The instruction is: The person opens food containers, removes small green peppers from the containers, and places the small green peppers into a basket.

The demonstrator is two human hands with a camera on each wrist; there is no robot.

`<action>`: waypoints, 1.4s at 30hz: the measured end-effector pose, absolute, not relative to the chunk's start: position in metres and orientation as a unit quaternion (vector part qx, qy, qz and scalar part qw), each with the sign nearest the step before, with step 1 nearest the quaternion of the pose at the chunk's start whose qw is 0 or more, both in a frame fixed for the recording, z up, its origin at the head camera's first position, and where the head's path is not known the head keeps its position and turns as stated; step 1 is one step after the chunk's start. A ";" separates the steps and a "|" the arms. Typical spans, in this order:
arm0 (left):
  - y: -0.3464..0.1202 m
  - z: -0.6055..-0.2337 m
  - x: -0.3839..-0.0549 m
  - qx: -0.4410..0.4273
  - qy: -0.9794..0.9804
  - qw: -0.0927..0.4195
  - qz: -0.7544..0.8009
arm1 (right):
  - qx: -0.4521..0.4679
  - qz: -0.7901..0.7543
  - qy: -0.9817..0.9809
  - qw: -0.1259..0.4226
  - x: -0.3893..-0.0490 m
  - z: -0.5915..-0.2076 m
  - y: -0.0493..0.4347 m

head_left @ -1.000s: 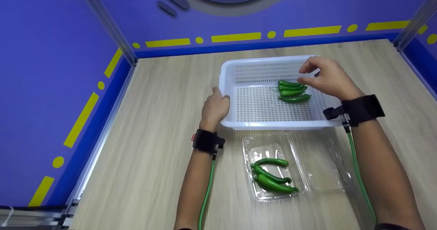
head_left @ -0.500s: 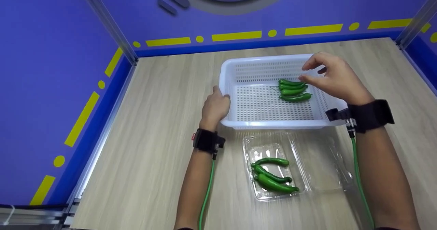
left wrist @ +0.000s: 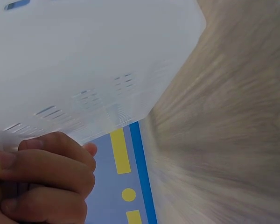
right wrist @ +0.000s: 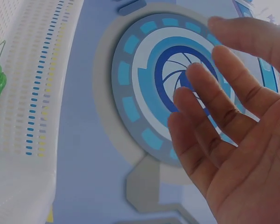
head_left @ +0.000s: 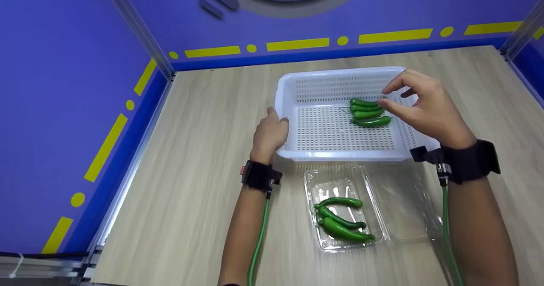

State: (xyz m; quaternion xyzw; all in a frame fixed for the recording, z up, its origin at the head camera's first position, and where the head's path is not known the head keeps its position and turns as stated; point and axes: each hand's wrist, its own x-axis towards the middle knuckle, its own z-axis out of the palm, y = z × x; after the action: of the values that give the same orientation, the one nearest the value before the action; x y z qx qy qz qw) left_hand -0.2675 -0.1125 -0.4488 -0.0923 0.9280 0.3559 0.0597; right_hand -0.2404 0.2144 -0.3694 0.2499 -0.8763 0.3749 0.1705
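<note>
A white perforated plastic basket (head_left: 340, 155) appears tilted toward me on the table. My left hand (head_left: 270, 133) grips its left rim; in the left wrist view the fingers (left wrist: 56, 172) curl at the edge. Several green peppers (head_left: 369, 114) lie side by side in the basket's right half. Over the basket's right end hovers my right hand (head_left: 429, 107), its fingers relaxed and apart, holding nothing. The right wrist view also shows that hand's fingers (right wrist: 200, 126) spread loosely, beside the basket wall (right wrist: 42, 93).
In front of the basket, a clear plastic clamshell box (head_left: 374, 201) lies unfolded. Its left half holds three green peppers (head_left: 342, 229). Blue panels (head_left: 297, 26) close off the back and sides of the wooden table (head_left: 204, 150). Green cables (head_left: 260, 243) run along both forearms.
My right hand has drawn back slightly right and toward me, its thumb and fingers parting a little. The left hand stays on the basket rim. The peppers keep their places.
</note>
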 end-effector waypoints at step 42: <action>-0.112 -0.449 -0.269 -0.108 0.925 0.077 0.357 | 0.409 0.265 -0.850 0.196 -0.162 -0.346 0.174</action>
State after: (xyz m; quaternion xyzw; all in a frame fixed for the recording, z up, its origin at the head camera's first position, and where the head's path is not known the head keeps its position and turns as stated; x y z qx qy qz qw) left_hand -0.2685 -0.1115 -0.4486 -0.1078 0.9247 0.3567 0.0774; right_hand -0.1620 0.1736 -0.3459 0.4095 -0.8505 0.2654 0.1965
